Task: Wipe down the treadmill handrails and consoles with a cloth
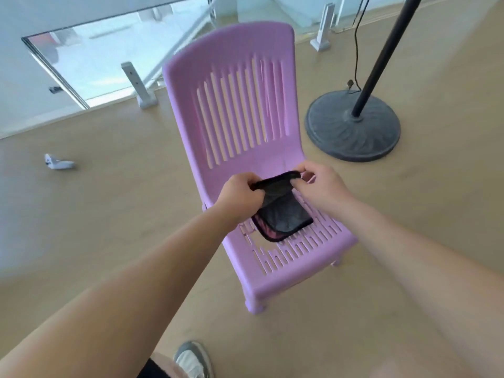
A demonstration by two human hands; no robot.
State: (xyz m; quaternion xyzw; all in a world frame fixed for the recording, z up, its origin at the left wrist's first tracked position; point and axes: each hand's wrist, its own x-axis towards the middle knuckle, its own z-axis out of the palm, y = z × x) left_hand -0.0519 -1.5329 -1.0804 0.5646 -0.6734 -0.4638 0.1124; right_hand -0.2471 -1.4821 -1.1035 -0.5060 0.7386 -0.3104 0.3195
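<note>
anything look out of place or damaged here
A small white scrap lies loose on the floor left of the purple chair, like dropped litter. A slat in its back looks bent, though blur makes that unsure.

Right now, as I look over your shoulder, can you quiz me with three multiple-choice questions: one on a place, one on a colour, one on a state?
1. Where is the round base of the pole?
A) on the floor, right of the chair
B) on the seat
C) under the chair

2. What colour is the chair?
A) green
B) purple
C) white

3. How is the cloth held?
A) it lies untouched
B) by one hand only
C) by both hands

Answers:
1. A, since the base stands on the floor beside the chair's right side.
2. B, since back and seat are both purple.
3. C, since the left hand and the right hand each pinch its top edge above the seat.
</note>
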